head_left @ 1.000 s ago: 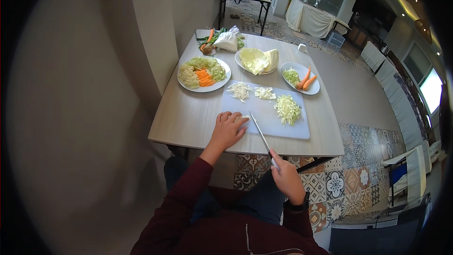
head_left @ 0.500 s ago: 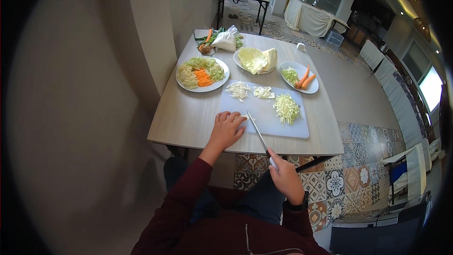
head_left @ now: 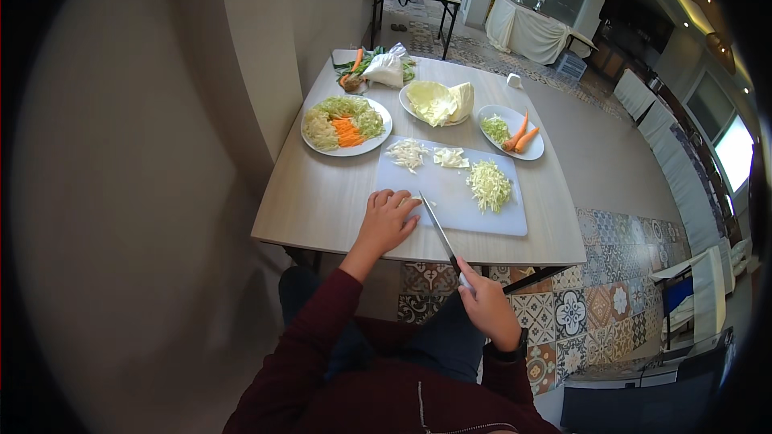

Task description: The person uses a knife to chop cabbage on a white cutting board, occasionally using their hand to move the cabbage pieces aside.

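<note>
My right hand (head_left: pixel 489 305) grips a kitchen knife (head_left: pixel 439 230) by its handle. The blade points away from me over the white cutting board (head_left: pixel 466 222), its tip beside my left fingertips. With bent fingers, my left hand (head_left: pixel 386 222) presses a small pale cabbage piece (head_left: pixel 417 200) onto the board's left part; the fingers mostly cover it. Farther up the board lie a heap of white cabbage strips (head_left: pixel 408 154) and some flat cabbage chunks (head_left: pixel 450 157). A larger mound of shredded cabbage (head_left: pixel 489 186) sits at the board's right side.
Beyond the board stand a plate of shredded vegetables (head_left: pixel 308 141), a plate with cabbage leaves (head_left: pixel 434 103) and a plate with carrots (head_left: pixel 527 153). At the far left are a white-filled plastic bag (head_left: pixel 384 71) and whole vegetables (head_left: pixel 351 79). A wall (head_left: pixel 233 72) rises along the table's left.
The knife's tip has drawn back very slightly toward me. My left hand stays in place on the cabbage piece.
</note>
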{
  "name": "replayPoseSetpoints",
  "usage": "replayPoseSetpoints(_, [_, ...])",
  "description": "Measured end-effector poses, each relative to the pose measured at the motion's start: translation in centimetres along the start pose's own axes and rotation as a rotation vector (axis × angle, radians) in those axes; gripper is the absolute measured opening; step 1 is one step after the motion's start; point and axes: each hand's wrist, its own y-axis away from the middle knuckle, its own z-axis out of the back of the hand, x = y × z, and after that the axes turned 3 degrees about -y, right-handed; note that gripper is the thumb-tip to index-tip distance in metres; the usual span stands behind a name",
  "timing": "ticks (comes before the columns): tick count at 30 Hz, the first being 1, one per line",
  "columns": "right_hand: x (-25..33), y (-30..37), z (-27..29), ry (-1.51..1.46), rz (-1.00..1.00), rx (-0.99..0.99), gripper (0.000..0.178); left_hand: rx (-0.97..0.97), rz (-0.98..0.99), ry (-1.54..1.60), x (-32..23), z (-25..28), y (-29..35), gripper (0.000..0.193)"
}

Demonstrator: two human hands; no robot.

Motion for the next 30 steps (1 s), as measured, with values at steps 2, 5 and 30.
replayPoseSetpoints(2, [-0.1,0.0,0.1,-0.006,-0.034,0.025,0.056,-0.001,0.001,0.001,0.0,0.0,0.0,0.032])
replayPoseSetpoints(5, [-0.2,-0.6,-0.1,-0.008,0.011,0.015,0.053,0.000,0.005,0.004,0.1,0.0,0.0,0.032])
replayPoseSetpoints(30, [-0.9,-1.6,-0.7,0.095,0.001,-0.026,0.057,-0.026,-0.010,0.008,0.1,0.0,0.0,0.036])
